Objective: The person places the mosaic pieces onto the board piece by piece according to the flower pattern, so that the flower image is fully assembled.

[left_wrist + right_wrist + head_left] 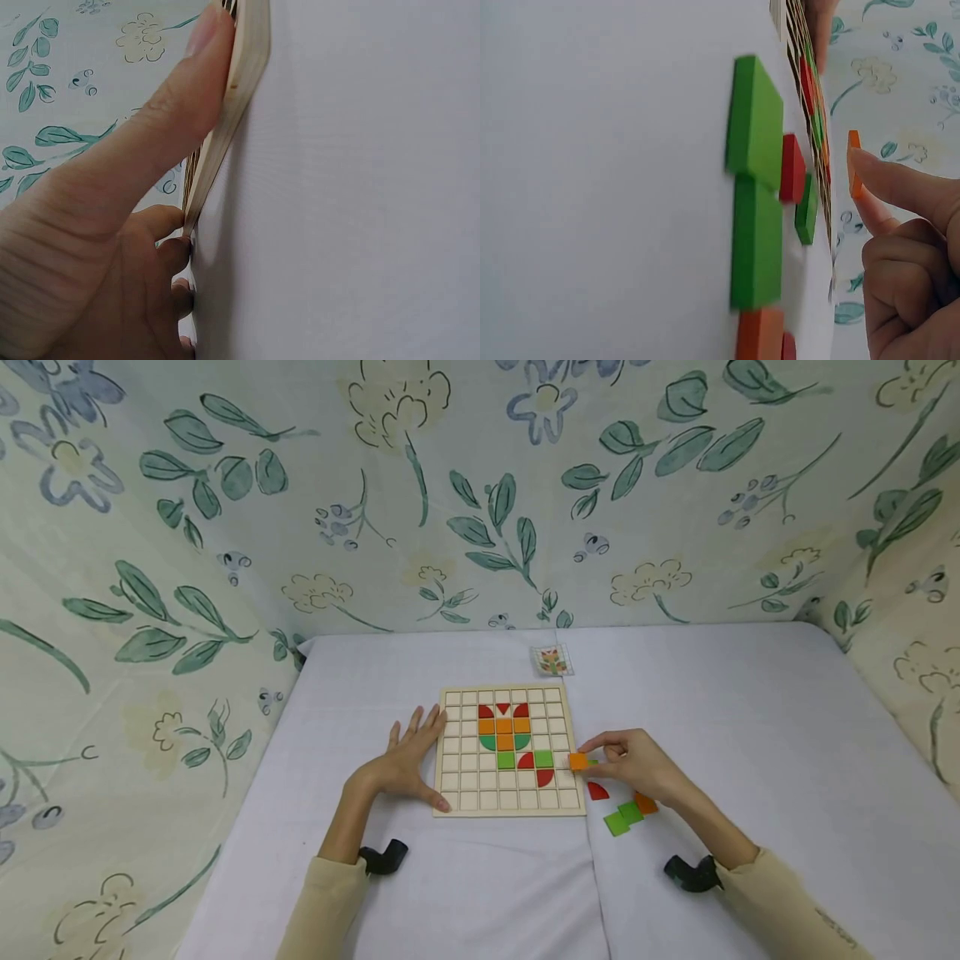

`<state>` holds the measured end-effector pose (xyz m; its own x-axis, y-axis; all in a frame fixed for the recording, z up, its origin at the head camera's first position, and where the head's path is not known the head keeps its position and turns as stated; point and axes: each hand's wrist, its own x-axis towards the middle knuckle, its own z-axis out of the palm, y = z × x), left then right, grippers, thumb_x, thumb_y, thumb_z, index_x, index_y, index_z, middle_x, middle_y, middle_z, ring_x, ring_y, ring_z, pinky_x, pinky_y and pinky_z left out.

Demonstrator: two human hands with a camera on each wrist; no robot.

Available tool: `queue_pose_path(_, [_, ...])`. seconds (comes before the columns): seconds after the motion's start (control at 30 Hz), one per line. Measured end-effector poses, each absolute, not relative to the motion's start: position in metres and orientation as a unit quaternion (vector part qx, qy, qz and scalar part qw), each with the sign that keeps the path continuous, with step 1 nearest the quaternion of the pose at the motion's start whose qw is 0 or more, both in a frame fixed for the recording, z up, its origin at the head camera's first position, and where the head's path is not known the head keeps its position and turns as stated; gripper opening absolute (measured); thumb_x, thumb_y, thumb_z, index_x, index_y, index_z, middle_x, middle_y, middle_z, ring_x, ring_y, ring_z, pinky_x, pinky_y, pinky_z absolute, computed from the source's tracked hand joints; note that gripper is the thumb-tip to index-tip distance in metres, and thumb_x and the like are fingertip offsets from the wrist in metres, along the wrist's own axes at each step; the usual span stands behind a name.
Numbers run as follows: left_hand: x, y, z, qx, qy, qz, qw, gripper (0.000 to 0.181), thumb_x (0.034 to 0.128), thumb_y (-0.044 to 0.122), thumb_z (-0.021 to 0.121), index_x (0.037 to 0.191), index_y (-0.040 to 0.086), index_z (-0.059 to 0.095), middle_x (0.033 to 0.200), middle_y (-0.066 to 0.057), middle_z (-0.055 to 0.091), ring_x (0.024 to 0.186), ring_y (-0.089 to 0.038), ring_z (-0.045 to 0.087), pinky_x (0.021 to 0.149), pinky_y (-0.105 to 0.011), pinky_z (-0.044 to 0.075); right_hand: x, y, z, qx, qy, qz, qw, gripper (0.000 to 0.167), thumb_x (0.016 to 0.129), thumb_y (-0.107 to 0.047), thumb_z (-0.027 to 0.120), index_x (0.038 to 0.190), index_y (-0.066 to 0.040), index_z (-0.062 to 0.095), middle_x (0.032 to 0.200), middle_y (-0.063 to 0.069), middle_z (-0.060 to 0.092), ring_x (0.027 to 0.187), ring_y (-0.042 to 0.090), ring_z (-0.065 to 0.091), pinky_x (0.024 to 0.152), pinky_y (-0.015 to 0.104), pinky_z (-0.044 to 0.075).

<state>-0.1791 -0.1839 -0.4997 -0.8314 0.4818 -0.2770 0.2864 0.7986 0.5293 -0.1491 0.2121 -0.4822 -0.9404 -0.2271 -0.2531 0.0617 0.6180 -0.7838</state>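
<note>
While my spread left hand point(400, 767) touches the grid board point(468, 782), my right hand point(639, 765) pinches a square orange tile point(577, 762) at the board's right edge.

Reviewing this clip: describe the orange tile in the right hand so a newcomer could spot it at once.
In the head view, find the gridded board on the white cloth. By its right edge, the right hand pinches an orange tile. It alone is held up; the other loose pieces lie on the cloth.
</note>
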Motion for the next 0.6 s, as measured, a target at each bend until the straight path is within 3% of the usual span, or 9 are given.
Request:
queue_pose_path(0.3, [-0.179,-0.184,-0.498,0.211,0.926,0.239,0.204,0.154,0.0574,0.054,0.098,0.167,0.012,-0.001,0.176,-0.006,-0.011,0.161,-0.034,-0.02,0.128,-0.063,-0.014,-0.146,0.159,-0.49,-0.098,0.863,-0.461,0.179,0.025,0.081,-0.016,0.088,0.102,-0.008,0.076,0.058,-0.005,0.028,0.051,0.01,0.027,0.051,0.021,0.022])
queue_pose_path(0.6, [-0.178,-0.185,-0.498,0.211,0.925,0.241,0.202,0.153,0.0576,0.053,0.099,0.167,0.011,0.0,0.176,-0.008,-0.01,0.161,-0.035,-0.019,0.128,-0.065,-0.013,-0.144,0.148,-0.494,-0.096,0.863,-0.464,0.175,0.024,0.081,-0.014,0.088,0.101,-0.009,0.076,0.056,-0.004,0.029,0.052,0.012,0.026,0.051,0.022,0.022])
